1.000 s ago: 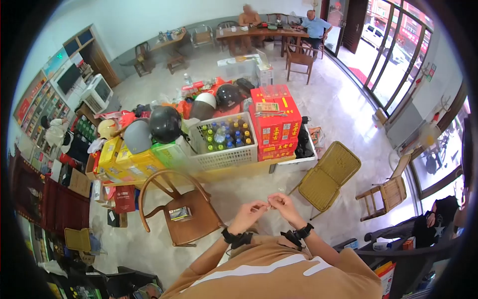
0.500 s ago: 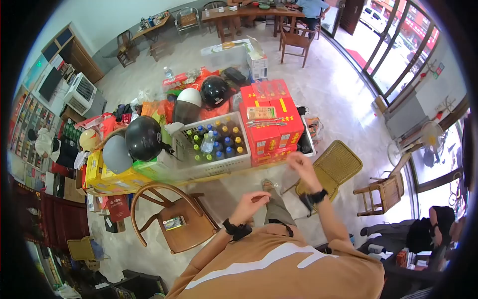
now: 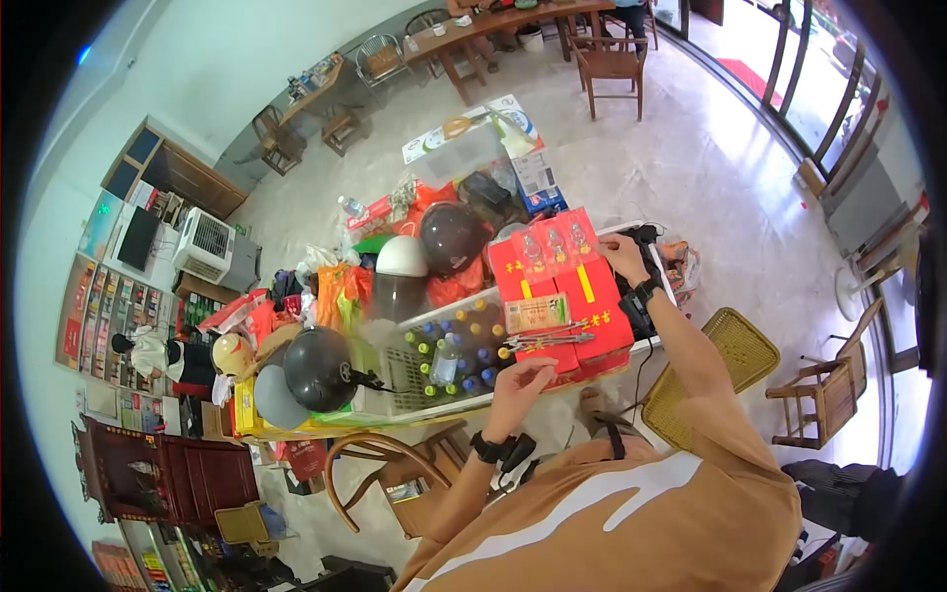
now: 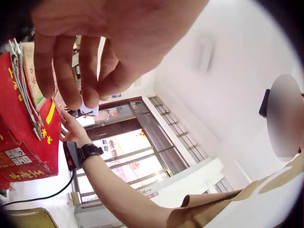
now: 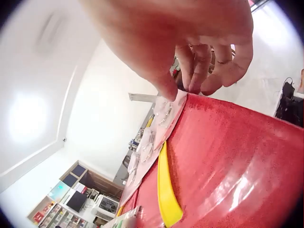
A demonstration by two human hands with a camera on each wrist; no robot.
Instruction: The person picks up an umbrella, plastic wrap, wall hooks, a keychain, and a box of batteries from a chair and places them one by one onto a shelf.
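My right hand (image 3: 623,259) is at the right edge of a clear plastic pack (image 3: 555,249) with three rounded bulges, lying on a stack of red boxes (image 3: 592,350). In the right wrist view, the thumb (image 5: 166,89) and bent fingers (image 5: 197,78) close around the corner of that clear pack (image 5: 164,116). Low at the boxes' near side is my left hand (image 3: 523,390), its fingers loosely bent and nothing between them. Close by lie several slim metal sticks (image 3: 547,338) and a printed paper packet (image 3: 538,313).
A white crate (image 3: 424,405) of capped bottles stands left of the red boxes, with helmets (image 3: 321,370) and bags farther left. Behind is a cardboard box (image 3: 536,176). A wooden chair (image 3: 395,493) and a woven chair (image 3: 735,350) stand on the near side.
I have come closer to the loaded table. My hands, close together at first, have parted; the right has reached forward to the clear pack, the left to the boxes' near side.
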